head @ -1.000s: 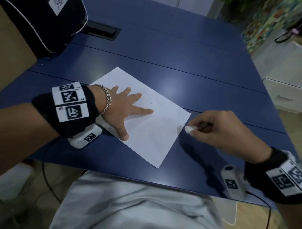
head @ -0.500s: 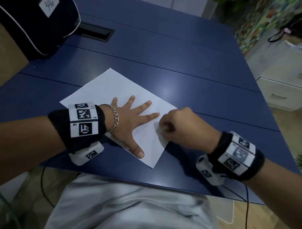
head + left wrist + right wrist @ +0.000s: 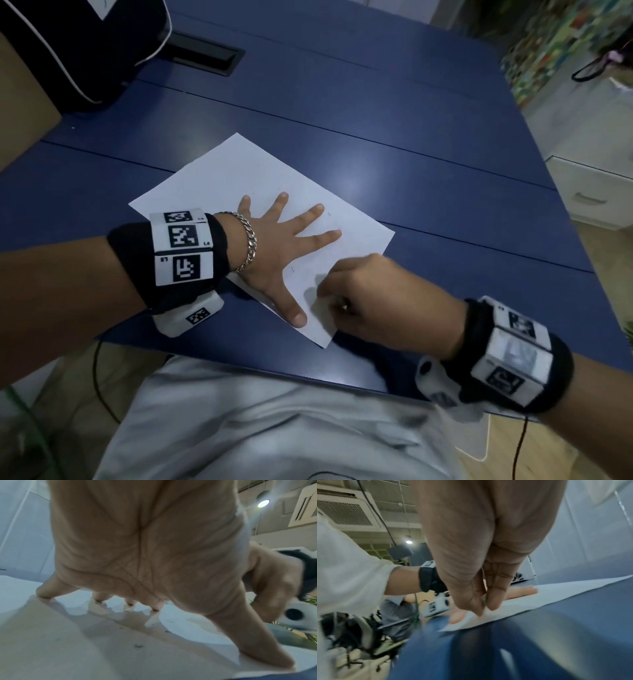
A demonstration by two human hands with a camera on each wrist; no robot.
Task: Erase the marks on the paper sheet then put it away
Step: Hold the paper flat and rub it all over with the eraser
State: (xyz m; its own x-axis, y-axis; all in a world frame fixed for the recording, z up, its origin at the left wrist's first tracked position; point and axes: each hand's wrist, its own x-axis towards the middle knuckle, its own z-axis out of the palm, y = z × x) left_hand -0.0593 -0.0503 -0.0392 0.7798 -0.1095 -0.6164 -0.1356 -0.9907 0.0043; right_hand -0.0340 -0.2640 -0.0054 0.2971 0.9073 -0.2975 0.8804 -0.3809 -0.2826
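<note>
Black bag [image 3: 78,51] blocks table's [image 3: 394,113] far-left corner.

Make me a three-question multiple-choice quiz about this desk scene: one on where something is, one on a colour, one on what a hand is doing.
1. Where does the paper sheet lie?
A. on the floor
B. on the table
C. inside the black bag

2. What colour is the table?
A. blue
B. red
C. white

3. How is the left hand placed?
A. curled in a fist
B. lifted off the sheet
C. spread flat on the sheet

Answers:
1 B, the sheet lies flat on the tabletop.
2 A, the surface is dark blue.
3 C, its fingers are splayed, pressing the paper while the right hand works beside it.
</note>
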